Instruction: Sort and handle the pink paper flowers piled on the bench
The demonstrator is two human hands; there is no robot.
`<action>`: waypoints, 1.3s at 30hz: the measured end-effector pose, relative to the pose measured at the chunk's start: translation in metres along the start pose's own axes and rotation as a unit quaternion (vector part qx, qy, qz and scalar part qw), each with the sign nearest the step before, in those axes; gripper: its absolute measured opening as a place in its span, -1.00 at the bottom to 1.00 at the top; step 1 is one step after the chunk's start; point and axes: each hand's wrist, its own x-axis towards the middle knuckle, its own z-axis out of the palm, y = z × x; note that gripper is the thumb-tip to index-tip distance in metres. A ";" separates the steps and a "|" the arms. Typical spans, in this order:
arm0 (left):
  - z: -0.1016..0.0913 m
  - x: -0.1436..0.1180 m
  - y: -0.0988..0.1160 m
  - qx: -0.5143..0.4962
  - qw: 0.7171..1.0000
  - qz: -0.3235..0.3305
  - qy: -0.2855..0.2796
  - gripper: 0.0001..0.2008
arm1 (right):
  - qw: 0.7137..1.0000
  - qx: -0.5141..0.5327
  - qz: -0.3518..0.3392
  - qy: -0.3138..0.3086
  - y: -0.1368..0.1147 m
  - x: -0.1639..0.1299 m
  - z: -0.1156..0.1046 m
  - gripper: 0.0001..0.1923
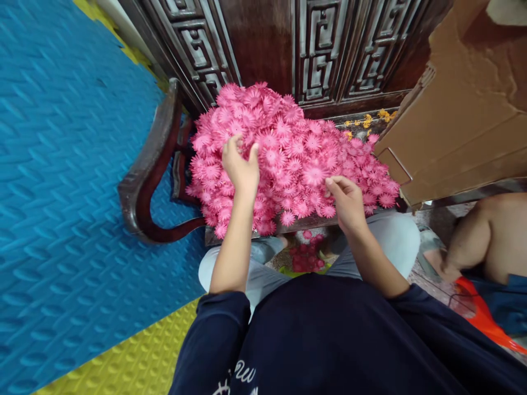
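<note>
The main risk is spillage: the flowers are heaped high on the seat of the chair, right to its front edge, so a sweep of either hand could push some over. A few already lie on the floor between the knees, at lower centre of the frame.

The left hand sits on the left side of the heap, at centre frame, fingers curled and partly closed around petals; whether it has gripped 1 flower cannot be told. The right hand rests at the heap's near edge, centre right, its fingertips pinched together on what looks like 1 pink flower.

A cardboard box leans in at upper right, touching the pile. Another person's leg shows at right. Blue matting fills the left.
</note>
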 end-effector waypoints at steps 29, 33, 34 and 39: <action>-0.021 -0.100 0.054 -0.085 0.985 -0.017 -0.147 -0.83 | 0.985 -0.020 -0.079 -0.152 -0.002 -0.004 0.024 -0.84; -0.025 -0.099 0.059 -0.141 0.973 -0.094 -0.159 -0.85 | 0.981 -0.015 -0.088 -0.172 -0.006 -0.005 0.022 -0.87; -0.026 -0.100 0.060 -0.149 0.970 -0.109 -0.160 -0.85 | 0.981 -0.011 -0.083 -0.175 -0.006 -0.005 0.021 -0.87; -0.027 -0.101 0.061 -0.187 0.957 -0.152 -0.163 -0.84 | 0.981 0.013 -0.047 -0.188 -0.006 -0.003 0.019 -0.83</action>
